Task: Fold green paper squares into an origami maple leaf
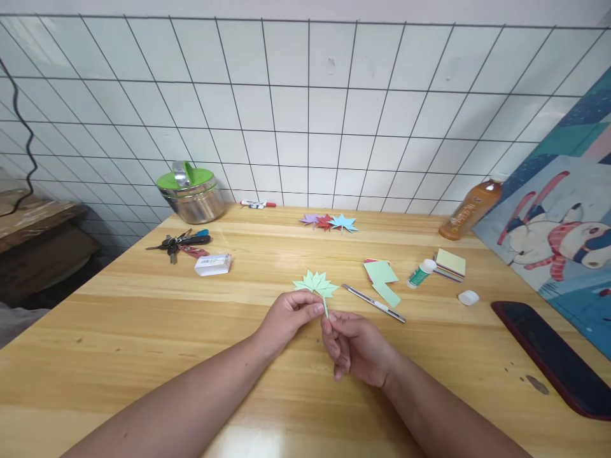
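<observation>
A pale green folded paper maple leaf [316, 284] with a thin stem is held up over the wooden table in front of me. My left hand [292, 316] pinches the leaf near its base, thumb on top. At the lower end of the stem, my right hand [353, 343] grips it between thumb and forefinger, the other fingers curled loosely. Just right of the hands lies a utility knife [375, 303]. Beyond it are cut green paper pieces [382, 278] and a glue stick [422, 273], whose white cap [468, 298] sits apart.
Purple, red and blue paper leaves [344, 222] lie near the tiled wall. At left stand a steel pot [195, 202], keys [179, 243] and a small white box [212, 264]. To the right are a paper stack [450, 263], a bottle [470, 210] and a phone [554, 356].
</observation>
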Motion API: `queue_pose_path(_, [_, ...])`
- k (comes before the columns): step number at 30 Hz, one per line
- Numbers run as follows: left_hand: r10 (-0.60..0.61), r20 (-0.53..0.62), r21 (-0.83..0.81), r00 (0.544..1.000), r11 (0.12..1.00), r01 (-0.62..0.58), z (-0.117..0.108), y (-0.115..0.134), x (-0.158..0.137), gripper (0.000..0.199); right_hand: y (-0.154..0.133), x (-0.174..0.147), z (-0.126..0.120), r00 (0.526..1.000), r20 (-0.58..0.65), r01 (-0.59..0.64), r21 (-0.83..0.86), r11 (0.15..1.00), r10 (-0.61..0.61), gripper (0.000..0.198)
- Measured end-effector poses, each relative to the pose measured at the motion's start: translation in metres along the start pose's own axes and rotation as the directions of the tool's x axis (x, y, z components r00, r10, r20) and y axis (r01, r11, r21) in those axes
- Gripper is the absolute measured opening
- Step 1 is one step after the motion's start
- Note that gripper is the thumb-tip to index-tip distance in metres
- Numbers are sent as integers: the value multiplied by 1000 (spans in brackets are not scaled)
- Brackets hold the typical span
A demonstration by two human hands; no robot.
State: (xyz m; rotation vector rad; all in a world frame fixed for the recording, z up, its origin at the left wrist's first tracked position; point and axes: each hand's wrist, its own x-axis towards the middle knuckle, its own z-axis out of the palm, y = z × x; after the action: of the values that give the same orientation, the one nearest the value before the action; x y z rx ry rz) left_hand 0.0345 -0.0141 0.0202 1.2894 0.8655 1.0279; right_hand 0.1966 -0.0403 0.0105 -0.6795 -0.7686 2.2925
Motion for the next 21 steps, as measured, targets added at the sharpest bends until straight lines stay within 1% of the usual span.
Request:
queue_pose_path(6, [41,99,13,994,999,-43,1,3,-2,22,-1,-1,2,999,18,40,-7,999,-40,23])
queue_pose_path(10, [53,125,-30,991,998,-49,2,2,-3,21,-2,-3,3,999,27,43,11,999,-43,21])
queue_pose_path(13, [28,104,-62,994,998,-22,0,-1,-3,22,-2,-3,3,999,31,30,12,999,-31,22])
queue_pose_path(19, [-27,34,-111,999,993,31,0,-3,-3,23,1,0,1,1000,1,-1,-14,1000,1,23])
queue_pose_path(21, [-28,21,-78,999,996,29,1,-1,-3,23,2,0,0,1000,-20,-4,-22,1000,3,23])
